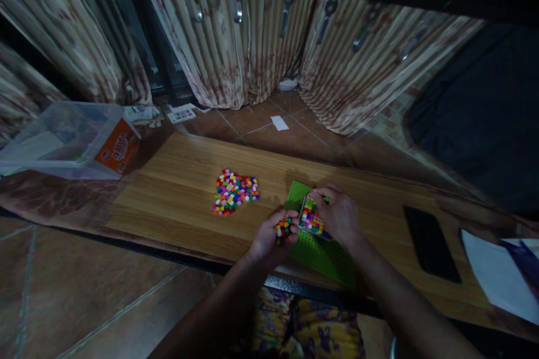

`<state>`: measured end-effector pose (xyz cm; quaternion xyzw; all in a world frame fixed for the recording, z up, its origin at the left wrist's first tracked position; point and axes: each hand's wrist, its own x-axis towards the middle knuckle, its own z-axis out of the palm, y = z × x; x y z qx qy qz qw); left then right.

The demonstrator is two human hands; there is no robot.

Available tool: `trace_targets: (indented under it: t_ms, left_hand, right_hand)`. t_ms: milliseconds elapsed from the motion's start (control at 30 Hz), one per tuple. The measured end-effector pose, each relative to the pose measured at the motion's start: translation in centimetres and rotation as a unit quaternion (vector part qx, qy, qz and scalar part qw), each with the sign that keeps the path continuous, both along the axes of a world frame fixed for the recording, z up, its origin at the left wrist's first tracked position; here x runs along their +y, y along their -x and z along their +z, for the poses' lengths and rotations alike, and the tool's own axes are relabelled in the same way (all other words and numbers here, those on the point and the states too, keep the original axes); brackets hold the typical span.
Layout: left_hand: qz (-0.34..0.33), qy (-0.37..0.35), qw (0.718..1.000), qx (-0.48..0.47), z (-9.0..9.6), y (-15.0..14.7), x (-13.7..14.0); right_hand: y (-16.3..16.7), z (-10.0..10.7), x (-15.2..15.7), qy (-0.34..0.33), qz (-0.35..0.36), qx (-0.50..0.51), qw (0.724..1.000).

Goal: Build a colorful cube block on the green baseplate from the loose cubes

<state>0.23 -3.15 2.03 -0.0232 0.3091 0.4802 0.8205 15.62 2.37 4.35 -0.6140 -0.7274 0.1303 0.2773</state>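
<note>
My left hand [273,236] is cupped, palm up, around several small coloured bricks [283,228]. Just to its right, my right hand [337,210] bends over a block of tightly packed coloured bricks [310,216], its fingertips down at the block's upper right side. Whether a brick is pinched in those fingers is hidden. Beneath the block lies a green studded baseplate [324,261], partly covered by both hands. A loose pile of small multicoloured bricks [234,190] is spread on the wooden board to the left.
The wooden board [168,190] carries a black phone-like slab [432,244] at right, near white paper [497,275]. At far left stands a clear plastic bin [80,140] with an orange label. Striped curtains [252,45] hang behind, below a dark bar with metal hooks [326,17].
</note>
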Motion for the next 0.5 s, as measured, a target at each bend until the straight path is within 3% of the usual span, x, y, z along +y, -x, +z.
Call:
trace_targets:
  t_ms: [133, 233, 367, 500]
  left_hand:
    - [0.001, 0.010, 1.000, -0.011, 0.2, 0.3, 0.0]
    - [0.001, 0.027, 0.999, -0.019, 0.5, 0.5, -0.1]
    - [0.008, 0.034, 0.999, -0.028, 0.5, 0.6, -0.3]
    - [0.020, 0.020, 0.999, -0.027, 0.2, 0.6, -0.8]
  right_hand:
    - [-0.4, 0.1, -0.5, -0.006, 0.000, 0.036, 0.999]
    - [-1.1, 0.1, -2.4, -0.051, -0.034, 0.071, 0.996]
    - [-1.6, -1.2, -7.6, -0.120, -0.090, 0.078, 0.986]
    - [-1.2, -3.9, -13.3, -0.097, -0.099, 0.069, 0.988]
